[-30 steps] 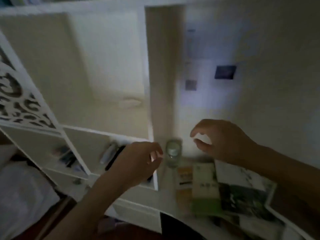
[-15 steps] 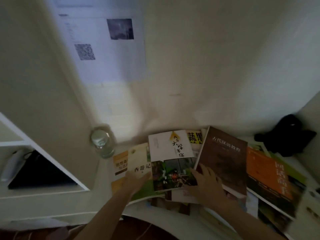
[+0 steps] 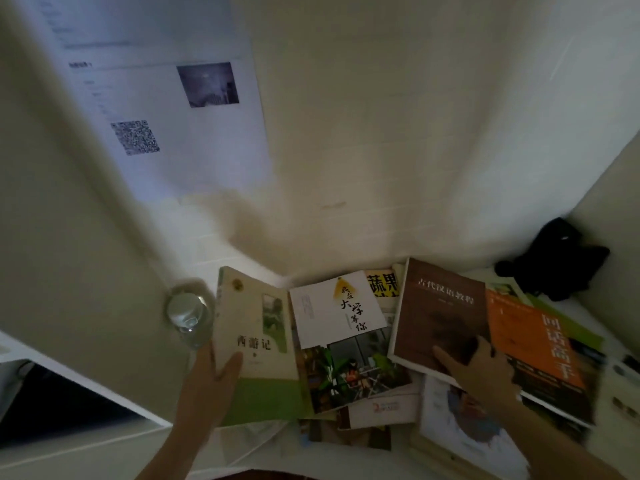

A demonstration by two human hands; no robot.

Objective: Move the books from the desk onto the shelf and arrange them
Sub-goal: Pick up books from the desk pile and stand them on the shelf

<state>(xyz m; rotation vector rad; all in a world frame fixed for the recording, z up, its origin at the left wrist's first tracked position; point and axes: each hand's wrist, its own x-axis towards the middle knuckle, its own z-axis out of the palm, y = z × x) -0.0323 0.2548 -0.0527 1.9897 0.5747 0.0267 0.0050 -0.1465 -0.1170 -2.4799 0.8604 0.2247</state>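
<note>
Several books lie overlapping on the desk below the wall. My left hand [image 3: 211, 372] grips the cream-and-green book [image 3: 256, 334] by its lower left edge, thumb on the cover, and the book's far end is tilted up off the pile. Beside it lies a white book with a photo cover [image 3: 343, 341]. My right hand [image 3: 478, 368] holds the lower edge of the brown book [image 3: 440, 313], thumb on its cover and fingers curled at the edge. An orange-and-green book [image 3: 540, 348] lies under the brown one at the right. The white shelf [image 3: 104, 396] stands at the lower left.
A clear water bottle [image 3: 188, 315] stands right beside the lifted book, against the shelf's side panel. A black object [image 3: 554, 261] sits in the desk's far right corner. A printed sheet with a QR code [image 3: 166, 116] hangs on the wall. A dark flat item lies inside the shelf compartment [image 3: 52, 407].
My view swung right from the shelf to the desk. My left hand took hold of the cream-and-green book and tilted it up; my right hand moved right onto the brown book.
</note>
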